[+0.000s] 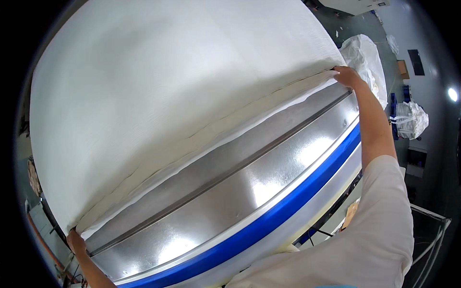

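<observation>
A wide white sheet of soft material [158, 86] fills most of the head view, faintly wrinkled, its near edge folded into a long loose strip. At the lower left, my left hand [76, 241] is closed on one end of that edge, its fingertips partly hidden by the material. My right hand [348, 77] grips the other end at the upper right, fingers bent over the edge. Between the two hands the edge sags slightly above a shiny metal panel [269, 177] with a narrow slot along it.
A blue band [283, 201] runs along the panel's near side, with a whitish strip beside it. Beyond my right arm are a white plastic-wrapped bundle [362, 57] and a large white sack [411, 120]. A metal-tube frame [432, 235] stands at the lower right.
</observation>
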The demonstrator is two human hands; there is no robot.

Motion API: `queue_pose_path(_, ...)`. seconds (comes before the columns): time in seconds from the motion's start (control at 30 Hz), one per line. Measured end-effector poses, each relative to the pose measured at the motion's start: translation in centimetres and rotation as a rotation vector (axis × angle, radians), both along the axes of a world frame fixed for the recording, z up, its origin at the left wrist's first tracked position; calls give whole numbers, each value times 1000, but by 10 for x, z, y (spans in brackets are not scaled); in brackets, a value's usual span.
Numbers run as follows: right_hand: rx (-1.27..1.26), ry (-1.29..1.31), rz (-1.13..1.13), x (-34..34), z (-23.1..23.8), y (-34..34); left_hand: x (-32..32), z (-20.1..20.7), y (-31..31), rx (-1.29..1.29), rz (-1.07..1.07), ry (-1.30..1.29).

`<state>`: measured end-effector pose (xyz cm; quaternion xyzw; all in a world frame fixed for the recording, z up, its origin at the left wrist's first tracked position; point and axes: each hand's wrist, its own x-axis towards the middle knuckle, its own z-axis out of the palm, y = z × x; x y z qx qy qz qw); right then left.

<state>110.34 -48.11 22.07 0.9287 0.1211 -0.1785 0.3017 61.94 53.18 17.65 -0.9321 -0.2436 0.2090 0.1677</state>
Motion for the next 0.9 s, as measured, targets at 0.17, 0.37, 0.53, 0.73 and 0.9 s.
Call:
queue_pose_path(0.17,-58,-106,-144,4,-20,1,-28,-1,23,21,-54,-13)
queue_pose_path(0.37,52,-164,-130,-14,17,-34,7,27,-18,90,-3,83)
queue_pose_path(0.53,82,-155,-25,-6,75,-40,-20,82,-8,144,100,58)
queue_pose_path(0.73,41,10,-39,-42,121,-91,-61,134,-26,47,43,193)
queue_pose_path(0.9,-72,135,61,-117,100,-132,-153,114,-51,-88,-163,374)
